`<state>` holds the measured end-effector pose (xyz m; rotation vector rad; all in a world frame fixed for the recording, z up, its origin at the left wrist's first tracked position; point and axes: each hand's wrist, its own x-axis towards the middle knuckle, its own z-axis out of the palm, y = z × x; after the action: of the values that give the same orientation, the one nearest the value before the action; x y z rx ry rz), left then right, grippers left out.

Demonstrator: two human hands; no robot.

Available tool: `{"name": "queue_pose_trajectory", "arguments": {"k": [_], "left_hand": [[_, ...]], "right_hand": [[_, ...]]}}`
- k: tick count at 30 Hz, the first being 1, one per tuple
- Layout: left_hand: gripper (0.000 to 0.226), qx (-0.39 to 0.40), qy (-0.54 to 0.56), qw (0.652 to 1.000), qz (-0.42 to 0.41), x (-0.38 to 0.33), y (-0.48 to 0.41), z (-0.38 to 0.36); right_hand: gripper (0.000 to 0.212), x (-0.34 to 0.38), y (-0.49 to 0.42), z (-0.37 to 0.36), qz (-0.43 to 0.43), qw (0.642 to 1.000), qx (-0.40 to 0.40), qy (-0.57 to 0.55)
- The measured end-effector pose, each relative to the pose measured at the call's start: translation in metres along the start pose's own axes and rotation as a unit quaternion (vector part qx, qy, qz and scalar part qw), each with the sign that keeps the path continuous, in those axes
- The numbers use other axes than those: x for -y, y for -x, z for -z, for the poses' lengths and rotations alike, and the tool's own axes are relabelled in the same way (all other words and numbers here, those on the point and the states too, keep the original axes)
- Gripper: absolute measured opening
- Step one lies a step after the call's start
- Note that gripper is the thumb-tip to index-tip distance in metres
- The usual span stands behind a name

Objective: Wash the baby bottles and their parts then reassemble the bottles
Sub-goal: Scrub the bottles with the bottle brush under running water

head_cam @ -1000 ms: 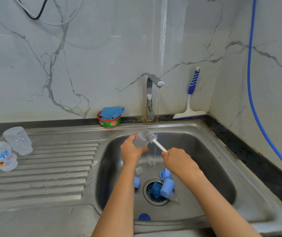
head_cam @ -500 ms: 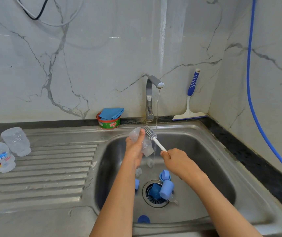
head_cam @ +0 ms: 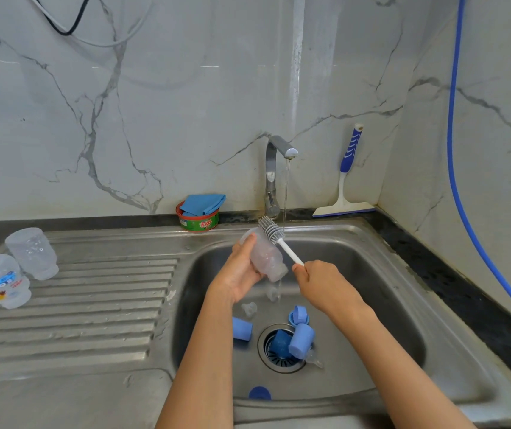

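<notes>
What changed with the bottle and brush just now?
The left hand has tipped the clear bottle mouth-down toward the right; the brush, at its mouth before, now lies outside near its base, held by the right hand. Both grips, the running tap and blue parts in the sink are unchanged.

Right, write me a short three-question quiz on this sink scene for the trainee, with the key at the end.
1. True or false: water is running from the tap.
2. What does the right hand grip? A) a squeegee B) the bottle brush C) a blue cap
3. How many clear bottles stand on the drainboard?
Key: 1 true; 2 B; 3 two.
</notes>
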<state>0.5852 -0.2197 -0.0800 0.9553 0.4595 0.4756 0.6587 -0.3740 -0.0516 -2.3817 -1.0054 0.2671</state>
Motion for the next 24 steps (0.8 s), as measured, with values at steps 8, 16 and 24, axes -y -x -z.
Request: {"name": "queue_pose_trajectory", "arguments": {"k": [8, 16, 24], "left_hand": [[0.068, -0.062, 0.006, 0.998, -0.033, 0.002, 0.000, 0.001], [0.045, -0.123, 0.048, 0.990, -0.049, 0.001, -0.005, 0.003], [0.058, -0.247, 0.073, 0.966, -0.023, 0.010, -0.022, 0.008]], "right_hand": [[0.038, 0.002, -0.001, -0.003, -0.008, 1.000, -0.002, 0.014], [0.040, 0.008, 0.001, -0.004, 0.008, 0.999, 0.050, 0.011], [0.037, 0.010, 0.009, -0.006, -0.001, 0.995, 0.090, 0.051]]}}
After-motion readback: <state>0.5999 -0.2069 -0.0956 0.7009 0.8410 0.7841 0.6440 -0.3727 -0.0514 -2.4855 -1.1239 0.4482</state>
